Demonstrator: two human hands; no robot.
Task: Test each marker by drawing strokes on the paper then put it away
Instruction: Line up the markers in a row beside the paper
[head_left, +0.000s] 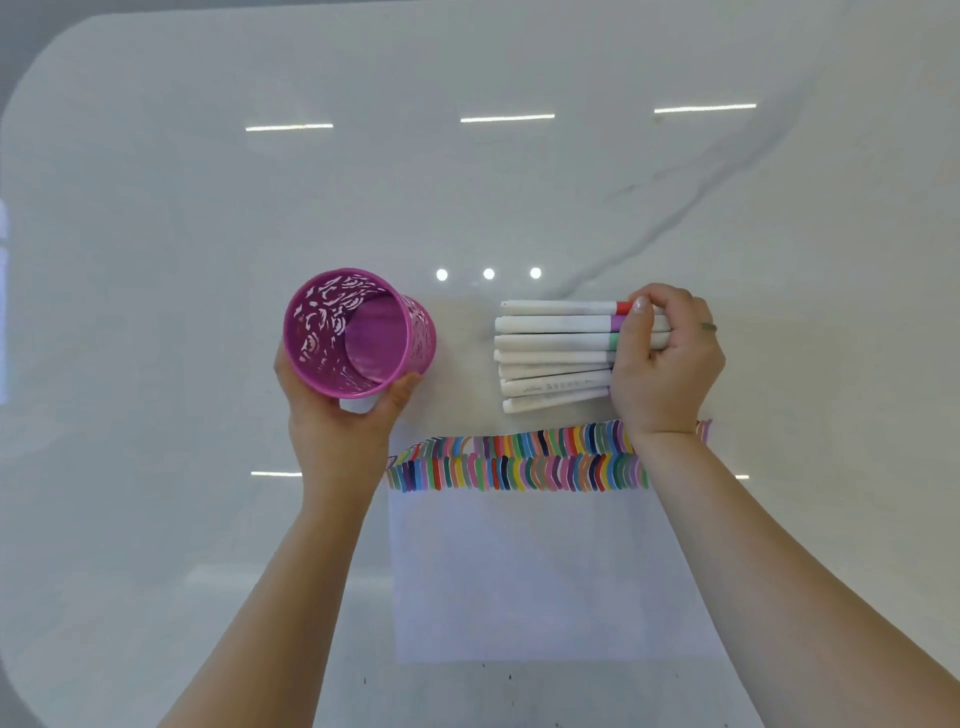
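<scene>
Several white markers (553, 355) lie side by side in a row on the table, above the paper. My right hand (665, 364) covers their right ends with the fingers curled over them; red, purple and green bands show beside the fingertips. My left hand (337, 426) grips a purple perforated pen cup (358, 332), tilted so that its empty inside faces me. The white paper (519, 571) lies near me, with two rows of short coloured strokes (519, 460) along its top edge.
The glossy white marble table (467, 197) stretches all round, with ceiling lights mirrored in it. Small dark specks dot the table just below the paper's near edge.
</scene>
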